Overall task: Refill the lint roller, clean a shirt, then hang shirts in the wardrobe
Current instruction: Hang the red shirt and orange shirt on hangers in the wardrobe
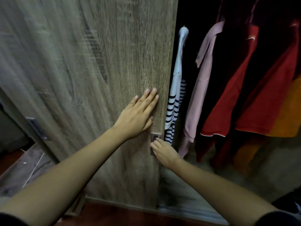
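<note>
fingers (150,99) straight, left hand (138,116) flat on brown wood-grain wardrobe door (97,62); right hand (164,152) at 5 o'clock touching grey metal handle (155,137), curl unclear.

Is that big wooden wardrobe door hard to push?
Probably stiff and fairly heavy: the wardrobe door is a tall, wood-grain panel, with the left hand flat on it and the right hand at its handle. It likely slides sideways, since another panel overlaps behind it.

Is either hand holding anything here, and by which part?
Nothing is gripped. The left hand presses flat on the wardrobe door; the right hand touches the recessed metal handle at the door's edge with its fingertips.
</note>
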